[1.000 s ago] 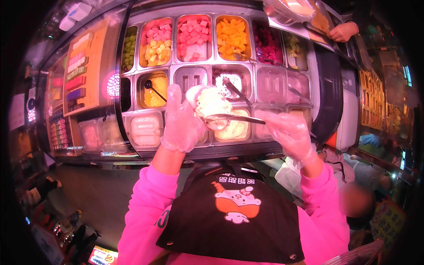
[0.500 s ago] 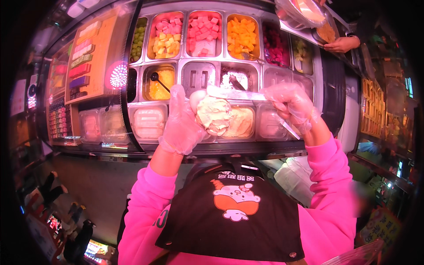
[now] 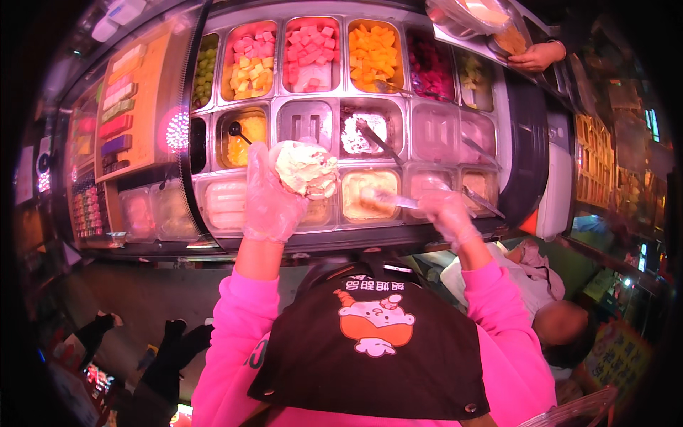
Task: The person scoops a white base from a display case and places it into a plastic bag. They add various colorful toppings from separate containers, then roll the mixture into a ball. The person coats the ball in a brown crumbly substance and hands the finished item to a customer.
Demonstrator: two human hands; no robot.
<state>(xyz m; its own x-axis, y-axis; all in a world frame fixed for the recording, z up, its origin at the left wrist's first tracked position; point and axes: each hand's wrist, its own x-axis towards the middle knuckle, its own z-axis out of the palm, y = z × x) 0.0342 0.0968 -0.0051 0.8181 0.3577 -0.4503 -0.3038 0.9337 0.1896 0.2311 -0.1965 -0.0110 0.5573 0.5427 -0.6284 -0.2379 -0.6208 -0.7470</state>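
Observation:
My left hand [image 3: 270, 206], in a clear plastic glove, holds up a lumpy, cream-covered mound [image 3: 306, 169] above the front of the counter. What lies under the cream, and most of the fingers behind it, are hidden. My right hand [image 3: 448, 213], also gloved, is closed round the handle of a spatula [image 3: 404, 202]. Its pale, smeared blade hangs low over a pan of beige paste [image 3: 363, 186]; whether it touches the paste I cannot tell. The mound and the spatula are apart.
Behind stand pans of pink cubes [image 3: 313, 46], orange cubes [image 3: 373, 53] and yellow filling with a black ladle [image 3: 238, 132]. A spoon rests in a dark-and-white pan [image 3: 363, 139]. Left is a wooden display board [image 3: 146, 99]. Another person's hand [image 3: 538, 55] is at far right.
The spatula has come off the mound and dropped to the beige paste as my right hand moved down. My left hand has shifted left with the mound.

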